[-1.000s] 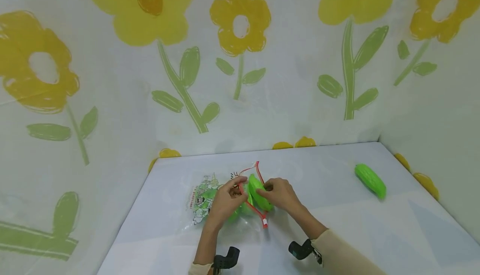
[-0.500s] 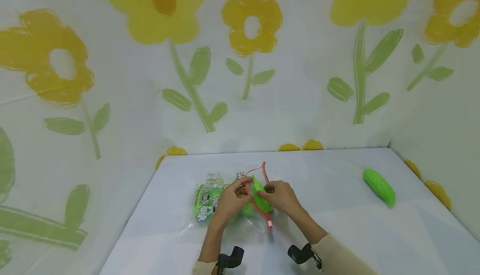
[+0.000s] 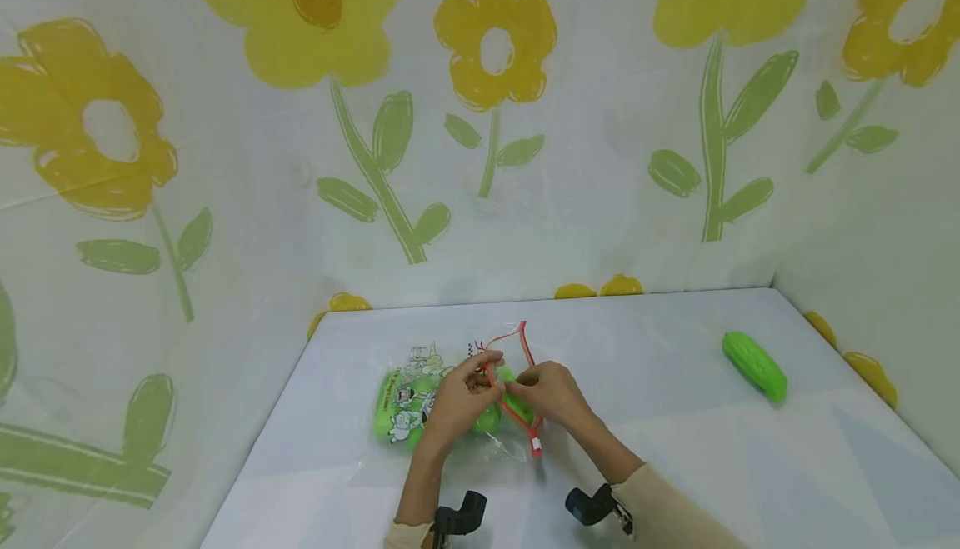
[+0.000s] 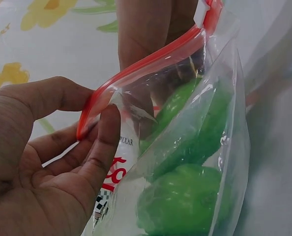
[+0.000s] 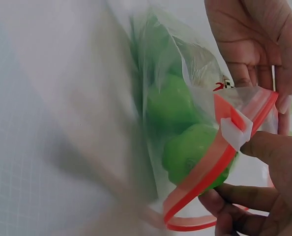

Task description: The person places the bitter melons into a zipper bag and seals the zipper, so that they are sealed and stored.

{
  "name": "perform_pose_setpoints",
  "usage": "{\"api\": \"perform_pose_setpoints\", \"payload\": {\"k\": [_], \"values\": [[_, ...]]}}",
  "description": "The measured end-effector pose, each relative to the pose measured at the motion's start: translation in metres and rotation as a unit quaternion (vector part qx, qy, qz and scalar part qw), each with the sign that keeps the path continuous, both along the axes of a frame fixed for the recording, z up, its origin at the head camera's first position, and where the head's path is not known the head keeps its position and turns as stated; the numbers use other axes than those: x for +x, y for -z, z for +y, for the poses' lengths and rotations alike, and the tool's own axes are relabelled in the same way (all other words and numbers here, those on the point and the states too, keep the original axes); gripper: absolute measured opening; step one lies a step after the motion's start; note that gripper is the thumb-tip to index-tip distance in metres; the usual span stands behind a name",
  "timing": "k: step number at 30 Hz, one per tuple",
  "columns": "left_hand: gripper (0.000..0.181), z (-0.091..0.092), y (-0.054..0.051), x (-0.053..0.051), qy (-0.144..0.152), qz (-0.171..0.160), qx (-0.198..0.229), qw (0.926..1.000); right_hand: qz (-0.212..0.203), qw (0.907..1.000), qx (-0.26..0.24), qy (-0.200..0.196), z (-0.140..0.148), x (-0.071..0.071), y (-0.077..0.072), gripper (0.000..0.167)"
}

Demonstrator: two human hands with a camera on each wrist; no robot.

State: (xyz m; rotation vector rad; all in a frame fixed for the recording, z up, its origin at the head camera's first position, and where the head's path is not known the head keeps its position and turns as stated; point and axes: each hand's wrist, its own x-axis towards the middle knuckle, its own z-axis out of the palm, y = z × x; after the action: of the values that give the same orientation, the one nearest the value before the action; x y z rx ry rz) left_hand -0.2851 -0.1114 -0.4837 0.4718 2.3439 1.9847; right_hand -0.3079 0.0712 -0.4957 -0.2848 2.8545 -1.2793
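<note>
A clear zip bag with cartoon print and a red zip edge lies on the table, several green bitter melons inside. My left hand pinches the red edge between thumb and fingers, keeping the mouth apart. At the bag's mouth, my right hand holds the end of a ridged bitter melon, most of which is in the bag. In the right wrist view, the right thumb lies beside the white slider. Another bitter melon shows through the plastic in the left wrist view.
One loose bitter melon lies on the right part of the white table. Behind and at both sides rises a white cloth wall printed with yellow flowers. A black wrist camera is strapped to the left wrist.
The right hand has moved left with the bitter melon, which has slid deeper into the bag and shows less outside it. The left hand still holds the red edge.
</note>
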Motion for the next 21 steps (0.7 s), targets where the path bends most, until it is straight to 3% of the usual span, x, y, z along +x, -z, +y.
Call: {"api": "perform_pose_setpoints", "payload": {"k": [14,21], "values": [[0.044,0.001,0.000,0.001,-0.007,-0.008,-0.023,0.9997,-0.026,0.9994,0.017,-0.013,0.001,0.002,0.003,0.034],[0.045,0.000,0.001,0.000,-0.008,-0.011,-0.023,0.9996,-0.017,0.9998,0.006,-0.007,0.018,0.004,0.002,0.024]]}}
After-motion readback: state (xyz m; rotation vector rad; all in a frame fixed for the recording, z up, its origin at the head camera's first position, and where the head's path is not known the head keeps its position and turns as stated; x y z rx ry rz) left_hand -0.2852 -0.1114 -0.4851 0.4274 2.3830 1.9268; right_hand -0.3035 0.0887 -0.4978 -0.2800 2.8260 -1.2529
